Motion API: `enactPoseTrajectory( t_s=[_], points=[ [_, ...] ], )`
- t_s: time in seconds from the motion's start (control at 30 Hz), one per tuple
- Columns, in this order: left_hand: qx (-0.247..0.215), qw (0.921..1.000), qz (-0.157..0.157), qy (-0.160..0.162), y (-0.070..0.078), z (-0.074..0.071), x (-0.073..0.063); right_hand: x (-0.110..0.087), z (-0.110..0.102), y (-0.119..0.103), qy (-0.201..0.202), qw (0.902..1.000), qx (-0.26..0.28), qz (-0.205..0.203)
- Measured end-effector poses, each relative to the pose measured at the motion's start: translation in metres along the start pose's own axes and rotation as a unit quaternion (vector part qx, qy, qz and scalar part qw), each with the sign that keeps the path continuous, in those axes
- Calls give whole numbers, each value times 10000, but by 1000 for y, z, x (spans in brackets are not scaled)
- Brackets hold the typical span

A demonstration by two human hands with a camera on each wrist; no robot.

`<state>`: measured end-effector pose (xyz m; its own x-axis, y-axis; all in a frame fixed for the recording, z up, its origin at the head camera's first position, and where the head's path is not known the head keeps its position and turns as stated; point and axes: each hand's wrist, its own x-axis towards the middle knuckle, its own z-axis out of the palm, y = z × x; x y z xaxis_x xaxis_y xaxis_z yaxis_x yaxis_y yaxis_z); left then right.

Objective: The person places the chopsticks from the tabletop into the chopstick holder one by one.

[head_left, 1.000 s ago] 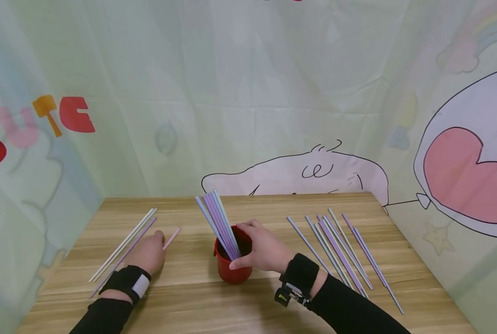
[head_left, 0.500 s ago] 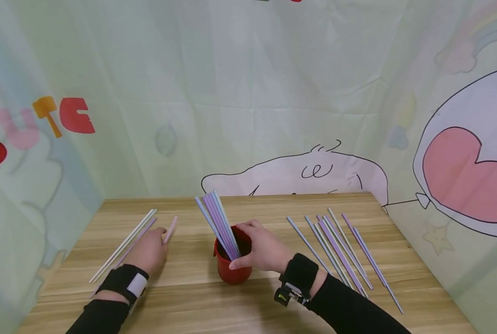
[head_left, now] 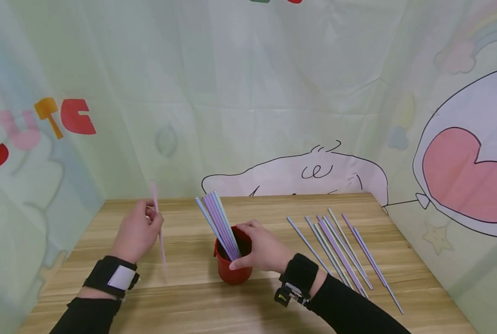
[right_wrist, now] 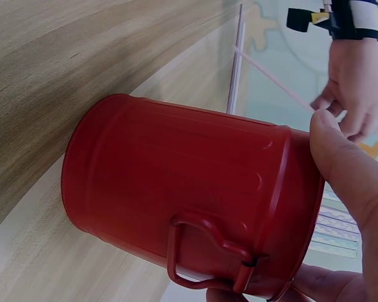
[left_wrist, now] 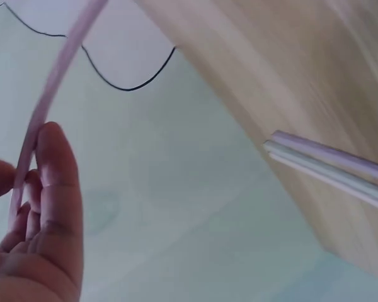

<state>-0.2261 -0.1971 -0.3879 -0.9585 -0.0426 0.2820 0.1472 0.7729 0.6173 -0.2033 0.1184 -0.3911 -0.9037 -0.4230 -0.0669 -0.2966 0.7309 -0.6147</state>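
Note:
In the head view my left hand (head_left: 137,234) pinches a pink straw (head_left: 162,246) near its upper part, almost upright over the table. The left wrist view shows the thumb and fingertips (left_wrist: 53,148) closed on this straw. My right hand (head_left: 265,250) grips the rim of a red metal bucket (head_left: 233,273), thumb on the near side and fingers across the top. Several blue and purple straws (head_left: 221,222) lean left inside the bucket. A wire handle (right_wrist: 205,245) hangs on its side in the right wrist view.
Several blue, purple, white and greenish straws (head_left: 340,250) lie spread on the wooden table (head_left: 190,306) at the right. White and purple straws (left_wrist: 334,163) lie near the table's edge in the left wrist view; the left arm covers them in the head view. A printed cloth (head_left: 248,93) hangs behind.
My left hand has lifted the pink straw and turned it from slanted to nearly upright, moving slightly left and away from me. The right hand and bucket have stayed in place.

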Motion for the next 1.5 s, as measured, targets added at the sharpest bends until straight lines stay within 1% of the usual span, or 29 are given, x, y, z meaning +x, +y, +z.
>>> enactPoseTrajectory(
  t_s=[0.13, 0.23, 0.4, 0.57, 0.73, 0.8, 0.93, 1.1, 1.27, 1.5],
  points=[
    [-327, 9990, 56, 314, 8, -8, 0, 0, 0, 0, 14, 10000, -4, -10],
    [-690, 9964, 72, 486, 15, -12, 0, 0, 1, 0, 23, 10000, -28, -5],
    [-1308, 9881, 244, 775, 29, -17, 0, 0, 1, 0, 18, 10000, -33, 9],
    [-1593, 9802, 460, 1080, 42, -19, -1, 0, 1, 0, -1, 10000, 8, 16],
    [-1964, 9703, 628, 1264, 57, -20, -2, 0, 0, 0, -6, 10000, 25, 5],
    [-2134, 9659, 692, 1295, 62, -20, -3, 0, 0, 0, -7, 10000, 36, -9],
    [-2359, 9597, 747, 1334, 70, -18, -4, 0, -1, 0, -17, 10000, 68, -26],
    [-2491, 9565, 807, 1287, 77, -12, -4, -1, -1, 0, -46, 9999, 118, -18],
    [-2517, 9574, 857, 1123, 81, -3, -4, -1, -1, 0, -48, 9999, 135, 7],
    [-2303, 9655, 828, 888, 82, 7, -7, 0, -1, 1, -4, 10000, 3, 20]
  ],
)
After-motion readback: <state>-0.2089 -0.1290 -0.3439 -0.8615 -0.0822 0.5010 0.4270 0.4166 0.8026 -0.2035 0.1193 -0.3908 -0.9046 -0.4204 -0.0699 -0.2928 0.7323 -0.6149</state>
